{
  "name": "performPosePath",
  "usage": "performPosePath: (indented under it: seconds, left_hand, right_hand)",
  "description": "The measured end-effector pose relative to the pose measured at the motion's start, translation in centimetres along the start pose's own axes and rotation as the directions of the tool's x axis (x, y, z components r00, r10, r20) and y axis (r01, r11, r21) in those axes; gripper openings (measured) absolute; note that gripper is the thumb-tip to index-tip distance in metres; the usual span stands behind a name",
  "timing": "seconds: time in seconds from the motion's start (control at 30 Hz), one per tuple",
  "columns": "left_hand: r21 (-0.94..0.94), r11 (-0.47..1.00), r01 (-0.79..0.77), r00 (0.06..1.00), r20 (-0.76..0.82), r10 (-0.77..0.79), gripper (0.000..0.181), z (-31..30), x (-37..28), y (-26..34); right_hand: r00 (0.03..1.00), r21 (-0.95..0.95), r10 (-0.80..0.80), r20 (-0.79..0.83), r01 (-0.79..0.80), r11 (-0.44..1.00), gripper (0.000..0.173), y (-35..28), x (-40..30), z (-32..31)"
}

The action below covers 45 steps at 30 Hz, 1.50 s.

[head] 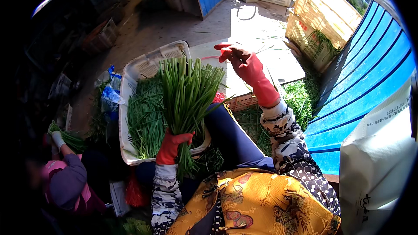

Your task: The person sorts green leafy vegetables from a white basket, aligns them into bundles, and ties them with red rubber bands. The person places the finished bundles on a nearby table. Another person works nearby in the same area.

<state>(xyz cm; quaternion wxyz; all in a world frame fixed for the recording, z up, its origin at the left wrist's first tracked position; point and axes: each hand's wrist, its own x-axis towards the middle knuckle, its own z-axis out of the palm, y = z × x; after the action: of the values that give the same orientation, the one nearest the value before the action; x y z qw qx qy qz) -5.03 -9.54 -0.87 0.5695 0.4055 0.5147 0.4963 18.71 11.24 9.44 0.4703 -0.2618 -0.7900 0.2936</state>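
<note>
My left hand [173, 145], in a red rubber glove, grips a thick bunch of long green chive-like stalks [186, 94]. The pale cut ends fan out at the top, and thin leaves hang below my fist. My right hand [240, 62], also red-gloved, is raised to the right of the bunch, apart from it, over a pale board [274, 62]. Its fingers are bent and point left. A thin pinkish-red strip [210, 57] shows near the fingertips; whether they hold it is unclear. Behind the bunch stands a white plastic crate [123, 130] holding more greens [145, 117].
Loose green leaves [298, 99] cover the ground at right, beside a blue corrugated panel [359, 68]. Yellowish crates [326, 6] are stacked beyond. A white woven bag [375, 156] stands close on my right. At left, another person [67, 179] in gloves holds greens [73, 140].
</note>
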Motion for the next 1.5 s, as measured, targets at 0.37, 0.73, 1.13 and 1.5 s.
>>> performPosePath:
  seconds: [0.37,0.73,1.13,1.5]
  left_hand:
    - [0.054,0.998,-0.029,0.999,0.035,0.027,0.026,1.6,2.2,1.5]
    - [0.068,0.996,-0.061,0.997,0.048,0.058,0.026,1.6,1.9,1.5]
    - [0.068,0.997,-0.027,0.997,0.078,0.021,0.027,1.6,2.3,1.4]
    - [0.100,0.994,0.033,0.997,0.061,-0.039,0.020,1.5,1.8,1.9]
  right_hand:
    - [0.948,-0.588,-0.307,0.078,0.293,0.754,0.049,-5.8,-3.6,-2.3]
    - [0.976,-0.662,-0.195,0.099,0.211,0.720,0.039,-1.8,-1.1,1.7]
    - [0.920,-0.311,-0.386,-0.068,0.348,0.884,0.010,2.8,0.0,1.7]
    - [0.809,-0.947,0.569,-0.150,-0.282,0.152,0.033,0.3,-4.2,-13.7]
